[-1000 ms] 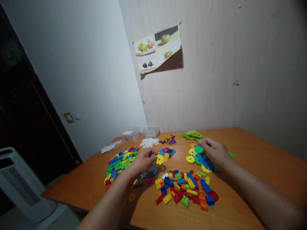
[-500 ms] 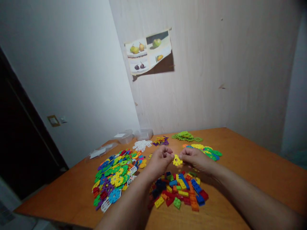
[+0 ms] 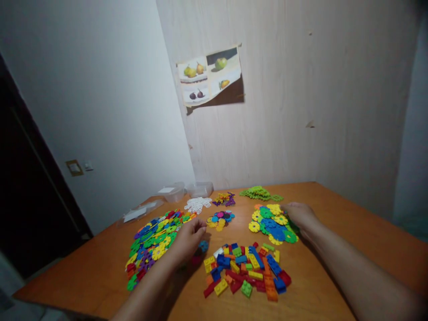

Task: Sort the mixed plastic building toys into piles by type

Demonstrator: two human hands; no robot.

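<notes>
Across the orange-brown counter (image 3: 310, 290), loose toy pieces are lying in separate heaps. The left hand (image 3: 189, 238) is hovering between a large mixed pile (image 3: 154, 238) and a small cluster of flower-shaped discs (image 3: 220, 219); its fingers are forming a loose curl, and whether they are grasping anything I cannot tell. The right hand (image 3: 302, 218) is resting or hovering at the right edge of the heap of yellow, green and blue discs (image 3: 272, 224), its fingers pointing toward that heap; again I cannot tell whether they are grasping a piece. That heap is sitting right of the small cluster. Nearer the person, building bricks (image 3: 245, 269) are spreading between the two forearms. Farther back, white pieces (image 3: 198, 204), orange and purple pieces (image 3: 224, 199) and bright green pieces (image 3: 259, 193) are forming a row, while two clear containers (image 3: 174, 192) are standing behind, near the wall.
</notes>
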